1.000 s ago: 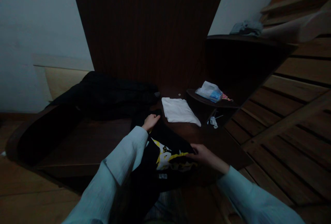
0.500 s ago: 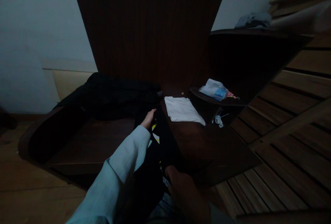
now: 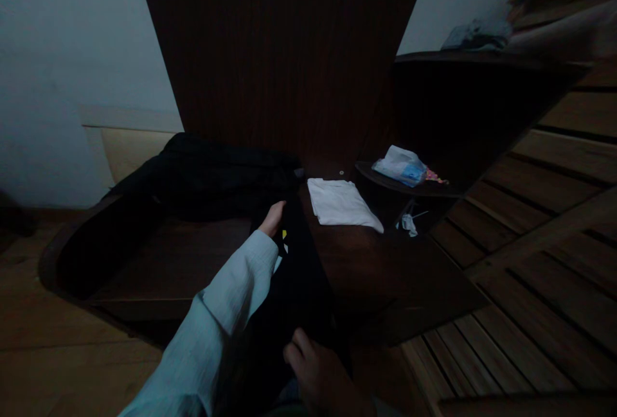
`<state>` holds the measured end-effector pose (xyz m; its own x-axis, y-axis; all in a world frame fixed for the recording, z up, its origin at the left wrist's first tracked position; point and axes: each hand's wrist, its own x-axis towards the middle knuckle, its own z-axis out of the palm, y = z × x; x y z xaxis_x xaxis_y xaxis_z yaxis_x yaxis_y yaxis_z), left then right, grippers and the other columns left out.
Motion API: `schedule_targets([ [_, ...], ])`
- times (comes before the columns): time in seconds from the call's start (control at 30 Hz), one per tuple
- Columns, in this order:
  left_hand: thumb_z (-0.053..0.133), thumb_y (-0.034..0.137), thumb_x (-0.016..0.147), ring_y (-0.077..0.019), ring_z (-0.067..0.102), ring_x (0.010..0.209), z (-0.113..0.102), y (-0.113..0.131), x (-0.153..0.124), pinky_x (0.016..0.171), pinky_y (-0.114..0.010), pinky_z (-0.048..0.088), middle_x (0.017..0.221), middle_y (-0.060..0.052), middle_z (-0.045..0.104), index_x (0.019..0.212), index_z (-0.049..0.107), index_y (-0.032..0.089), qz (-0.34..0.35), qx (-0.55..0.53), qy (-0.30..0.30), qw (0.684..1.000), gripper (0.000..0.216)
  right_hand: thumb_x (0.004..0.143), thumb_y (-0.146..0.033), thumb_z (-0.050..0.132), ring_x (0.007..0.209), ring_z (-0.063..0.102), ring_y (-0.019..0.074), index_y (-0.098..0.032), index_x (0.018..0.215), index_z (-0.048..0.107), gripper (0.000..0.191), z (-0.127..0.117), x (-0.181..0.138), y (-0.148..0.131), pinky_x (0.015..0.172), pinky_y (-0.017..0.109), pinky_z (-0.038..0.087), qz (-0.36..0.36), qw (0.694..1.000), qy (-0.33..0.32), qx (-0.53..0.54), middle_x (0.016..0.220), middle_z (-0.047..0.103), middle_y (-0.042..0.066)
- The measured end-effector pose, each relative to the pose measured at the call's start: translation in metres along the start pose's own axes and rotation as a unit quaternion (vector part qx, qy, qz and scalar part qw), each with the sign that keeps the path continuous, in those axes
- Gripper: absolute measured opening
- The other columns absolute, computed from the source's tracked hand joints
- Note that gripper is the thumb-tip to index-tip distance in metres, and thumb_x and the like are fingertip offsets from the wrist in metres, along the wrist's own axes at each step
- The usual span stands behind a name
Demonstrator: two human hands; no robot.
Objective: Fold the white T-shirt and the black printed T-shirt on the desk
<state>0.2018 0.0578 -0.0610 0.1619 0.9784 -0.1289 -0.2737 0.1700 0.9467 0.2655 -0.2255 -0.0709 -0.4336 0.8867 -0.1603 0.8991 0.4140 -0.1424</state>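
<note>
A black garment [image 3: 303, 275] with a small yellow and white print lies over the dark wooden bench, its near part hanging toward me. At its far end my left hand [image 3: 273, 219], in a pale blue sleeve, is closed on the cloth by its left edge. Closer to me, my right hand [image 3: 315, 365] has its fingers curled onto the near part of the same garment; the dim light hides the exact grip. Most of the print is covered by black cloth. A folded white cloth [image 3: 342, 203] lies just right of the garment's far end.
Dark clothing [image 3: 207, 173] is heaped along the back left of the bench [image 3: 183, 256]. On the corner shelf [image 3: 385, 182] at right sits a tissue pack [image 3: 402, 165], with a crumpled white item [image 3: 409, 224] below. Wooden slats [image 3: 540, 263] stand at far right.
The right side of the black garment has come over to the left, covering the white lettering and much of the print. My right hand has moved slightly left and nearer; my left hand barely shifted.
</note>
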Motion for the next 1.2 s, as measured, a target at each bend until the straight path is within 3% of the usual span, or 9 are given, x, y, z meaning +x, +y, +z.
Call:
schedule_targets([
  [0.17, 0.055, 0.023, 0.071, -0.0111, 0.057, 0.062, -0.005, 0.002, 0.003, 0.064, -0.023, 0.046, 0.066, 0.001, 0.061, 0.078, 0.058, 0.014, 0.067, 0.040, 0.022, 0.997, 0.011, 0.070, -0.003, 0.044, 0.072, 0.064, 0.0190, -0.017, 0.101, 0.049, 0.034, 0.011, 0.008, -0.003, 0.051, 0.023, 0.043, 0.017, 0.999, -0.041, 0.002, 0.114, 0.053, 0.014],
  [0.37, 0.055, 0.016, 0.073, -0.0133, 0.060, 0.074, -0.009, 0.005, 0.010, 0.074, -0.027, 0.047, 0.074, -0.001, 0.063, 0.088, 0.058, 0.014, 0.126, 0.110, 0.067, 0.984, 0.015, 0.065, -0.001, 0.045, 0.080, 0.063, 0.0230, -0.016, 0.105, 0.050, 0.043, 0.010, 0.009, -0.006, 0.059, 0.028, 0.047, 0.034, 0.991, -0.123, 0.041, 0.107, 0.058, 0.010],
  [0.47, 0.058, 0.008, 0.069, -0.0157, 0.060, 0.081, -0.012, 0.006, 0.008, 0.081, -0.029, 0.045, 0.077, -0.002, 0.063, 0.092, 0.059, 0.015, 0.149, 0.161, 0.070, 0.973, 0.024, 0.067, -0.001, 0.043, 0.081, 0.063, 0.0226, -0.016, 0.103, 0.051, 0.041, 0.010, 0.010, -0.004, 0.060, 0.027, 0.046, 0.036, 0.991, -0.120, 0.050, 0.108, 0.057, 0.010],
  [0.53, 0.059, 0.005, 0.067, -0.0183, 0.060, 0.086, -0.013, 0.007, 0.004, 0.084, -0.031, 0.044, 0.081, -0.004, 0.064, 0.101, 0.057, 0.015, 0.173, 0.252, 0.054, 0.951, 0.035, 0.067, 0.000, 0.042, 0.080, 0.063, 0.0211, -0.016, 0.101, 0.052, 0.038, 0.012, 0.011, -0.002, 0.059, 0.026, 0.045, 0.031, 0.992, -0.105, 0.062, 0.105, 0.058, 0.009],
  [0.63, 0.057, 0.006, 0.068, -0.0220, 0.060, 0.090, -0.014, 0.007, -0.001, 0.084, -0.034, 0.044, 0.091, -0.009, 0.064, 0.114, 0.048, 0.014, 0.205, 0.410, 0.023, 0.889, 0.047, 0.067, -0.001, 0.043, 0.078, 0.062, 0.0193, -0.016, 0.098, 0.053, 0.036, 0.016, 0.011, -0.001, 0.056, 0.024, 0.043, 0.013, 0.993, -0.089, 0.077, 0.103, 0.058, 0.009],
  [0.7, 0.053, 0.005, 0.070, -0.0230, 0.061, 0.089, -0.014, 0.007, -0.003, 0.082, -0.034, 0.044, 0.094, -0.012, 0.063, 0.116, 0.044, 0.012, 0.212, 0.458, 0.018, 0.863, 0.048, 0.066, -0.002, 0.045, 0.078, 0.062, 0.0193, -0.016, 0.098, 0.052, 0.036, 0.018, 0.011, 0.000, 0.055, 0.024, 0.042, 0.002, 0.993, -0.091, 0.078, 0.104, 0.057, 0.010],
  [0.9, 0.047, -0.001, 0.068, -0.0189, 0.058, 0.091, -0.013, 0.005, -0.003, 0.082, -0.030, 0.043, 0.095, -0.009, 0.059, 0.099, 0.046, 0.016, 0.281, 0.464, 0.042, 0.839, 0.036, 0.066, -0.001, 0.044, 0.077, 0.061, 0.0197, -0.015, 0.099, 0.052, 0.038, 0.018, 0.013, 0.000, 0.053, 0.024, 0.038, -0.004, 0.992, -0.099, 0.075, 0.103, 0.057, 0.009],
  [1.07, 0.048, 0.001, 0.069, -0.0160, 0.055, 0.080, -0.014, 0.002, 0.000, 0.076, -0.029, 0.043, 0.083, -0.003, 0.054, 0.082, 0.042, 0.020, 0.309, 0.454, 0.068, 0.833, 0.024, 0.071, -0.007, 0.046, 0.073, 0.059, 0.0170, -0.016, 0.097, 0.054, 0.029, 0.021, 0.010, 0.001, 0.052, 0.024, 0.035, -0.022, 0.990, -0.092, 0.103, 0.100, 0.058, 0.008],
  [1.2, 0.048, 0.004, 0.070, -0.0150, 0.052, 0.077, -0.014, 0.002, -0.002, 0.074, -0.028, 0.042, 0.080, -0.002, 0.049, 0.075, 0.040, 0.020, 0.319, 0.456, 0.088, 0.826, 0.019, 0.075, -0.022, 0.055, 0.068, 0.055, 0.0107, -0.018, 0.093, 0.057, 0.018, -0.005, 0.009, 0.015, 0.054, 0.019, 0.034, -0.088, 0.972, -0.053, 0.210, 0.083, 0.061, 0.001],
])
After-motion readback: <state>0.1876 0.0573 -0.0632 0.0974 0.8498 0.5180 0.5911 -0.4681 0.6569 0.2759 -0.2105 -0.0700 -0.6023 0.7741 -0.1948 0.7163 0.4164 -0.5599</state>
